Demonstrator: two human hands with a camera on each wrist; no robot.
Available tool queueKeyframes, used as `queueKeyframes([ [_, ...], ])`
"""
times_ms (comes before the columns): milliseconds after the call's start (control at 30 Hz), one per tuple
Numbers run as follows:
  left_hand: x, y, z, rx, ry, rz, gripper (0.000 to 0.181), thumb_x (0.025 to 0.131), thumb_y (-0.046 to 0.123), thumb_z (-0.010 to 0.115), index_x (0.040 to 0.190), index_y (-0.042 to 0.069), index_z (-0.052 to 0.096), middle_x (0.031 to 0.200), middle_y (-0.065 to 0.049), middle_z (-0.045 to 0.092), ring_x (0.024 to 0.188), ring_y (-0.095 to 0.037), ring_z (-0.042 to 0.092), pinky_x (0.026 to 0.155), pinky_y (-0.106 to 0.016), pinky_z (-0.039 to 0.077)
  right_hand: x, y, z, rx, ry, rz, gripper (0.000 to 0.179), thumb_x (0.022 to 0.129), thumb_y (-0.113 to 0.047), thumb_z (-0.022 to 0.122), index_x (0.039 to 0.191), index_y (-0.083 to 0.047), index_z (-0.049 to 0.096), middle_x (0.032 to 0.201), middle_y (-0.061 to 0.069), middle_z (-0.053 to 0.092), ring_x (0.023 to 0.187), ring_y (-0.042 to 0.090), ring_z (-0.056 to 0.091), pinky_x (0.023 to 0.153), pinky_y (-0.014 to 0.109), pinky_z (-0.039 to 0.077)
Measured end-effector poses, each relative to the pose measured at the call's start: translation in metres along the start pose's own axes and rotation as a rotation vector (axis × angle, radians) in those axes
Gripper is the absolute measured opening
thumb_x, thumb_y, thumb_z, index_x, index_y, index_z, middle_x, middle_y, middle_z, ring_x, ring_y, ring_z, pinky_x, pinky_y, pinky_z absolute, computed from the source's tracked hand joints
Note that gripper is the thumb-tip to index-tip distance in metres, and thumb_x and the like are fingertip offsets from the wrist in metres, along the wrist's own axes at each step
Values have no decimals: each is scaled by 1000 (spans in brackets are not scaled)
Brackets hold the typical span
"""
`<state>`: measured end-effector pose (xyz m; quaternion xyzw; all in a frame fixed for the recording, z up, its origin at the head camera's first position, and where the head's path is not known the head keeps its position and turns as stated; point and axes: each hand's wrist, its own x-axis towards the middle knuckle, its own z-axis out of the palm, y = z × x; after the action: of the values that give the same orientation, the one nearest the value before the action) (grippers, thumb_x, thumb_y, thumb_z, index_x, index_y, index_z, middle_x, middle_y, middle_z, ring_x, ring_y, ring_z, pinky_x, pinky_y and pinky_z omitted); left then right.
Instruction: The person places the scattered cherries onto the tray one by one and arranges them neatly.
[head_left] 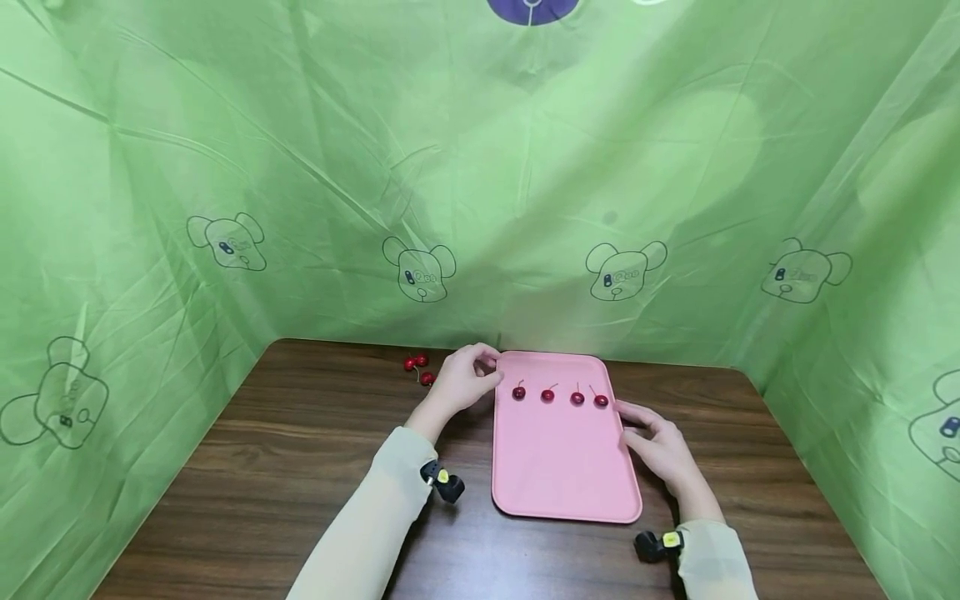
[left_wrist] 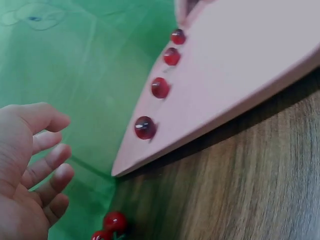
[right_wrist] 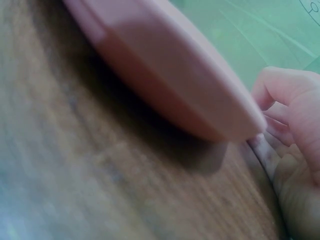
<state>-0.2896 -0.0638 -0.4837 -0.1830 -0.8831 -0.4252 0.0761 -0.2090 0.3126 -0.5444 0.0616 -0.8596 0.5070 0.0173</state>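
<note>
A pink tray (head_left: pixel 566 467) lies on the table, with several dark red cherries (head_left: pixel 547 396) in a row across its far part, stems showing. At the tray's far left corner is my left hand (head_left: pixel 463 379); in the left wrist view this left hand (left_wrist: pixel 35 165) has loosely bent fingers with nothing between them. My right hand (head_left: pixel 660 446) is at the right edge of the tray, finger and thumb against the rim. From the right wrist, the right hand (right_wrist: pixel 295 130) appears beside the tray's rim (right_wrist: pixel 200 85), partly hidden behind it.
Left of my left hand, a small bunch of red cherries (head_left: pixel 422 361) lies on the brown wooden table (head_left: pixel 300 450). A green cloth (head_left: pixel 517 208) printed with bear faces hangs behind and on both sides. Each wrist wears a black camera (head_left: pixel 450 487).
</note>
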Motion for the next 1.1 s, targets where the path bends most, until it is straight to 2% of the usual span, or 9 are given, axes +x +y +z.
queueKeyframes([
  [200,-15,-10,-18,-35,75,-57,33,87,27,77,118,17,70,103,0,72,82,-17,63,75,-33,51,0,3,1,3,5,5,49,94,-12,70,142,-9,59,140,17,61,113,16,68,86,13,50],
  [500,-35,-32,-46,-63,201,-117,25,89,29,75,112,22,70,97,2,72,78,-16,63,74,-32,51,-4,-3,0,20,-6,10,51,95,-11,69,144,-7,56,142,18,60,119,32,65,86,12,49],
  [667,-45,-44,-52,-54,250,-156,26,89,28,74,113,21,71,97,1,73,77,-18,63,71,-32,50,-3,-2,0,7,-6,15,50,95,-12,69,144,-8,57,142,17,60,119,30,66,86,12,49],
  [867,-55,-57,-49,-30,244,-171,28,89,28,75,115,19,70,99,-2,73,77,-18,63,72,-32,50,-1,2,1,-2,1,11,49,95,-9,69,142,-8,58,141,17,61,115,21,67,86,12,49],
  [1000,-60,-66,-48,-9,204,-133,35,89,25,75,120,11,68,103,-8,72,79,-20,63,74,-33,50,0,1,2,4,-2,1,49,94,-9,69,142,-8,59,140,17,61,115,21,68,86,13,50],
  [1100,-62,-70,-49,-15,213,-114,37,88,24,76,121,7,68,103,-10,71,79,-23,63,75,-35,50,0,0,1,-12,6,12,50,93,-9,69,142,-10,59,140,15,62,114,21,68,86,13,50],
])
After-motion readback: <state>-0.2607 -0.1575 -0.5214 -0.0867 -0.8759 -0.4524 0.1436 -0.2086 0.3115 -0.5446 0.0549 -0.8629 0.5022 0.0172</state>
